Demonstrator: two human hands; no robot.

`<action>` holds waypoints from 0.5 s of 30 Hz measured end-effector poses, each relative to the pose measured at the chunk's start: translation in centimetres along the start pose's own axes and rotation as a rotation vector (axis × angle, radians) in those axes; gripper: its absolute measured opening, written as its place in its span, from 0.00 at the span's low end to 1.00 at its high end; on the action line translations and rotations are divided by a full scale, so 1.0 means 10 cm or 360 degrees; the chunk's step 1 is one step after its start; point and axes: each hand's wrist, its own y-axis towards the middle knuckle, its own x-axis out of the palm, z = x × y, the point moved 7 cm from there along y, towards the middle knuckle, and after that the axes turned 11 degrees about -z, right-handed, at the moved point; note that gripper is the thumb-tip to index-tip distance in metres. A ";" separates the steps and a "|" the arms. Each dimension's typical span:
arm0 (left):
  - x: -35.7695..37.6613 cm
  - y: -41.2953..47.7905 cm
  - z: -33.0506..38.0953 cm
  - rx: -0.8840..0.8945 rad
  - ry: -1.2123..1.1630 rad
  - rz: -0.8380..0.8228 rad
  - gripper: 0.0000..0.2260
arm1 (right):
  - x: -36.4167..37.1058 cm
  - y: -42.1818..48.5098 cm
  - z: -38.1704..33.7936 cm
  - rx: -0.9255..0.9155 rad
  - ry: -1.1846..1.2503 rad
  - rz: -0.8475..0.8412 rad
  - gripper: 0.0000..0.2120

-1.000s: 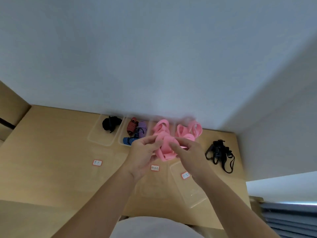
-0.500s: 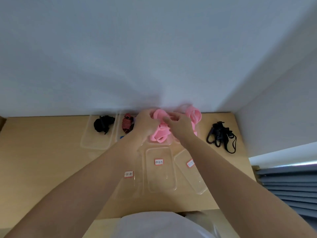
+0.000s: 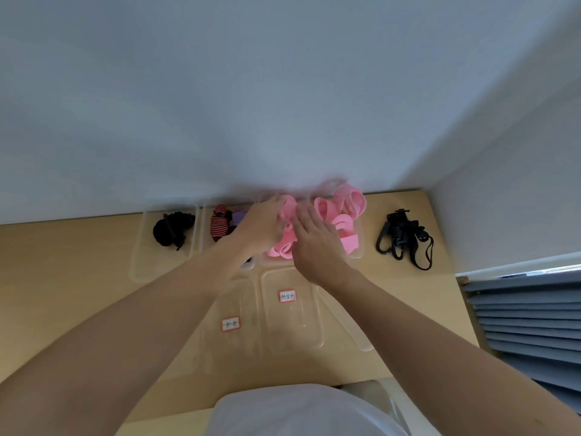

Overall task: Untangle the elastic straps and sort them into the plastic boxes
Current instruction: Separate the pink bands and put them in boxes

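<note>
Both my hands meet over a clear plastic box [image 3: 357,253] in the far row. My left hand [image 3: 259,226] grips the top of a folded pink elastic strap [image 3: 284,243], and my right hand [image 3: 316,247] pinches the same strap from the right. The strap sits low in the box. More pink straps [image 3: 347,215] lie looped just to the right. A tangle of black straps [image 3: 404,239] lies loose on the wooden table [image 3: 63,278] at the far right.
Left of my hands, one clear box holds a black strap bundle [image 3: 171,231] and another holds striped red and purple straps [image 3: 221,225]. Three clear trays, two showing labels [image 3: 287,296] [image 3: 230,324], lie nearer me. A wall runs behind; blinds [image 3: 528,309] are on the right.
Both hands carried the pink strap away from me and down into the far box. The camera tilted, so the table now looks lower and closer.
</note>
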 end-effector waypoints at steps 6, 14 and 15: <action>-0.03 0.03 -0.01 0.0177 0.0230 0.0243 0.15 | 0.18 0.11 -0.07 0.0044 -0.0277 -0.0309 0.34; 0.22 0.09 -0.25 -0.0225 0.0897 0.0180 0.18 | 0.13 0.30 -0.17 0.0179 -0.0478 -0.0570 0.33; 0.24 0.10 -0.22 -0.0252 0.0983 0.0146 0.19 | 0.13 0.31 -0.19 0.0201 -0.0521 -0.0590 0.33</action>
